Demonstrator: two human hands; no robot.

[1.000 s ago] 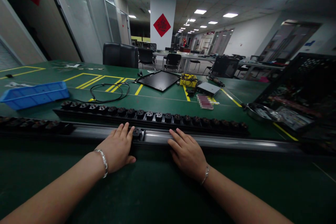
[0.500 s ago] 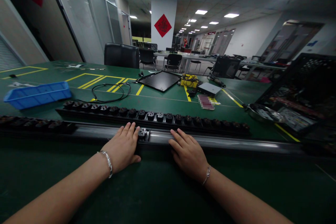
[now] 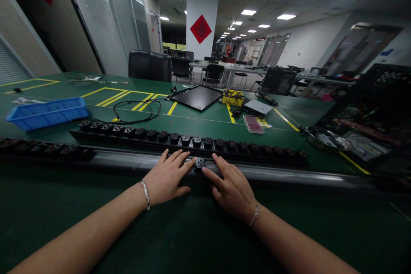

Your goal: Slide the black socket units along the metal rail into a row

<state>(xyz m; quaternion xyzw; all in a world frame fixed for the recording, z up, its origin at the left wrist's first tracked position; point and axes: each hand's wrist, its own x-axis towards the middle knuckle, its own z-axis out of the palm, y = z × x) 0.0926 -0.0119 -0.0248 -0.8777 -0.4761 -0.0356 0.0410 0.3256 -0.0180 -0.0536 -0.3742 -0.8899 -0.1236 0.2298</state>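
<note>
A small dark socket module (image 3: 201, 163) sits in the channel of a long metal rail (image 3: 282, 175) that runs across the table. My left hand (image 3: 167, 176) lies over the rail with fingers spread, its index fingertip at the module's left side. On the other side, my right hand (image 3: 231, 184) has its fingers stretched out, the index fingertip close to the module's right edge. Behind the rail lies a black strip (image 3: 218, 144) filled with a row of similar round modules. More modules (image 3: 38, 147) line the rail's left end.
A blue bin (image 3: 48, 113) stands at the left, near a looped black cable (image 3: 138, 111). Farther back lie a flat black panel (image 3: 196, 97), a yellow object wrapped in cables (image 3: 233, 97) and a grey box (image 3: 257, 108). A metal bowl (image 3: 326, 139) is at the right.
The socket module has slid right along the rail, my left hand moving with it toward my right hand. My right hand has stayed nearly in place.
</note>
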